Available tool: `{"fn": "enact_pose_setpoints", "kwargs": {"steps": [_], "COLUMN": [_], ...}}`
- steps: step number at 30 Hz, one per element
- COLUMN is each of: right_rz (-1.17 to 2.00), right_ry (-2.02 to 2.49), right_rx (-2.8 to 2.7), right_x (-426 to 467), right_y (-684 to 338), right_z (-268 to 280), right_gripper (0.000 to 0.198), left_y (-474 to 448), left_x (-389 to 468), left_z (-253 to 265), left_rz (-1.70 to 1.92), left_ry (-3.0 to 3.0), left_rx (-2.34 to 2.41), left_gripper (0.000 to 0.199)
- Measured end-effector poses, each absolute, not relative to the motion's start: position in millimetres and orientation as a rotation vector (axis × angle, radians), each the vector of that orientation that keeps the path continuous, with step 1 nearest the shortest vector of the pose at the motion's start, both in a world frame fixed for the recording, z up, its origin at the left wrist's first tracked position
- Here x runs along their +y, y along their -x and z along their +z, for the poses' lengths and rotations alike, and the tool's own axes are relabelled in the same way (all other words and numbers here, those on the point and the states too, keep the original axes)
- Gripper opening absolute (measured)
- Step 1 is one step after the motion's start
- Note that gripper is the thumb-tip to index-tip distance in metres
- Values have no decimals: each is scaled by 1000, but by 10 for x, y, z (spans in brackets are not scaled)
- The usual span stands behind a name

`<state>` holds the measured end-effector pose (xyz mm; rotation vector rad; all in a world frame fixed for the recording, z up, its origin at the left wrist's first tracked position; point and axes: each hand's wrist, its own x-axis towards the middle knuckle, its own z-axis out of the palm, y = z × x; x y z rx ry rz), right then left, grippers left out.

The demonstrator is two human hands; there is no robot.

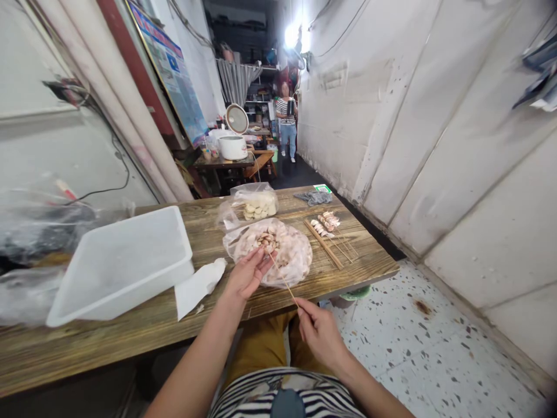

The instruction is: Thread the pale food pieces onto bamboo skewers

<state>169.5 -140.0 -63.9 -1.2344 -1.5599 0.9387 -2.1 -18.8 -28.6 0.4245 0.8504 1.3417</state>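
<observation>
A clear plastic bag (300, 247) of what look like unpeeled garlic cloves (268, 237) lies open on the wooden table. Over its near left edge my left hand (249, 274) is closed at the fingertips, by the upper tip of a thin bamboo skewer (284, 280). What those fingertips pinch is too small to make out. My right hand (321, 332) grips the skewer's lower end, just off the table's front edge. To the right, skewers threaded with cloves (327, 223) rest beside a wooden stick (324, 244).
At left stands a white plastic tub (126, 261), with white paper (198, 287) beside it. Behind the garlic is a bag of pale pieces (260, 204). A grey crumpled bag (317, 198) lies at the far edge. A person (287, 125) stands down the passage near a rice cooker (233, 147).
</observation>
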Motion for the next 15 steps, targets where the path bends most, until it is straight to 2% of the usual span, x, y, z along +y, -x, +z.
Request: {"fn": "enact_pose_setpoints", "kwargs": {"steps": [15], "right_rz": [894], "right_ry": [1208], "right_rx": [-1645], "right_x": [-1400], "right_y": [-1716], "right_z": [-510], "right_gripper": [34], "left_y": [53], "left_x": [-190], "left_z": [-265], "left_rz": [1318], "left_ry": [-376], "left_rx": [775], "left_gripper": [13]}}
